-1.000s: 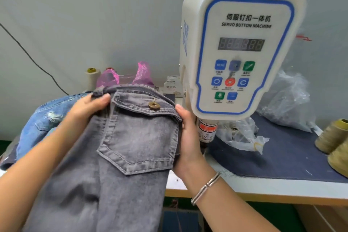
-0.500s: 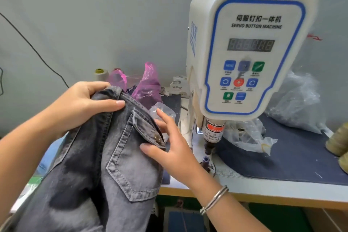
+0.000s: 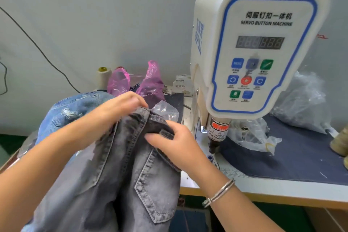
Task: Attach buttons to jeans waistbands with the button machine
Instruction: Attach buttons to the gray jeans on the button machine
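Note:
Grey jeans hang in front of me, back pocket facing up, waistband at the top. My left hand grips the waistband's upper edge with curled fingers. My right hand lies on the pocket flap just below the waistband, thumb and fingers closing on the denim; the pocket button is hidden beneath it. The white servo button machine stands to the right, its punch head above the table, right of my right hand.
Blue ripped jeans are piled behind the grey pair. Pink plastic bags and a thread cone stand at the back. Clear plastic bags lie on a dark blue mat. Thread cones sit at the right edge.
The grey jeans have been turned and bunched. My left hand moved right along the waistband, and my right hand came down onto the pocket flap, covering the button.

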Action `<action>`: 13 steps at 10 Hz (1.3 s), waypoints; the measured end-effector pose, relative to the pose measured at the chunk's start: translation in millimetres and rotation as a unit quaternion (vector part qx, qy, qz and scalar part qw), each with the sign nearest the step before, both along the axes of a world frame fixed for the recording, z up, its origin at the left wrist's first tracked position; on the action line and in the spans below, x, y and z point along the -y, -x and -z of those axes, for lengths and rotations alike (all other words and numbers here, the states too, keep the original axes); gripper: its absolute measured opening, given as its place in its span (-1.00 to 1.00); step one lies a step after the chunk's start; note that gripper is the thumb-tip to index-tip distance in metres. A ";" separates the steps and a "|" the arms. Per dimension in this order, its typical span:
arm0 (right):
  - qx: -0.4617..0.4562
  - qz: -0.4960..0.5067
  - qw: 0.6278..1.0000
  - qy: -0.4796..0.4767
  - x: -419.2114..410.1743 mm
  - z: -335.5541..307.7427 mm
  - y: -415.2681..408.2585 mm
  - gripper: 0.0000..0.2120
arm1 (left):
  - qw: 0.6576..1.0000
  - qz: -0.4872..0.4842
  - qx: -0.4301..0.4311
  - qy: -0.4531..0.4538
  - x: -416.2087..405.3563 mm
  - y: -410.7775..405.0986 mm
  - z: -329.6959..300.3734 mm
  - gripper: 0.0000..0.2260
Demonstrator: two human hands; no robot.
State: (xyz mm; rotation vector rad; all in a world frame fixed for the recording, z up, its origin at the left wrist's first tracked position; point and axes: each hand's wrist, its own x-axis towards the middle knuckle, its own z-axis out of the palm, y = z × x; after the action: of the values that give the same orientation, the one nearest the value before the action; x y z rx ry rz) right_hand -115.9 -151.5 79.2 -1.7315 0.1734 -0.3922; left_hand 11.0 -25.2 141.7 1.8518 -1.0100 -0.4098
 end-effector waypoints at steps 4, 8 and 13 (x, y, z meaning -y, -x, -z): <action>0.023 -0.010 0.894 -0.447 11.4 24.4 10.1 -0.36 | 0.978 0.058 -0.191 -0.067 -50.2 -27.2 36.5 -0.48; 0.141 0.085 0.977 0.137 -11.9 0.3 6.3 -0.37 | 0.987 0.078 -0.114 0.084 -42.5 -15.1 -33.3 -0.85; -0.113 -0.133 0.985 0.002 -7.2 -39.2 49.4 -0.75 | 0.948 0.280 -0.150 -0.003 -57.1 -9.2 -27.7 -0.72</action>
State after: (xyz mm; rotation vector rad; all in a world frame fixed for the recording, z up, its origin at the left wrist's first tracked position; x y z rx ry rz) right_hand -165.3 -144.4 118.4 -1.7727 0.1018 0.0015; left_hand 20.2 31.9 169.4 1.4225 -1.3066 -1.0009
